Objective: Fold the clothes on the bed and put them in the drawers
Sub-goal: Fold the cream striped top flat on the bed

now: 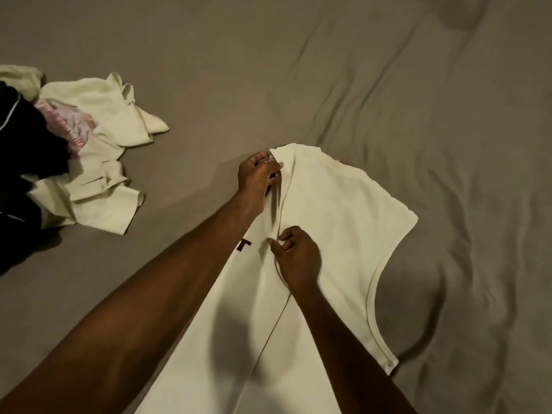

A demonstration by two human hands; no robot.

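A cream sleeveless shirt (328,234) lies spread on the grey bed (418,100), running from the near edge toward the middle, with a dark printed letter (243,245) beside the left forearm. The right hand (294,258) pinches a lengthwise fold of the shirt between curled fingers. Farther on, the left hand (258,174) grips the shirt's far corner. At far left sits a heap of unfolded clothes (89,150), cream, pink and black.

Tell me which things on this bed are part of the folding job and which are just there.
Part of the job:
cream shirt, pinched by left hand and right hand
pile of unfolded clothes

Just there:
grey bedsheet
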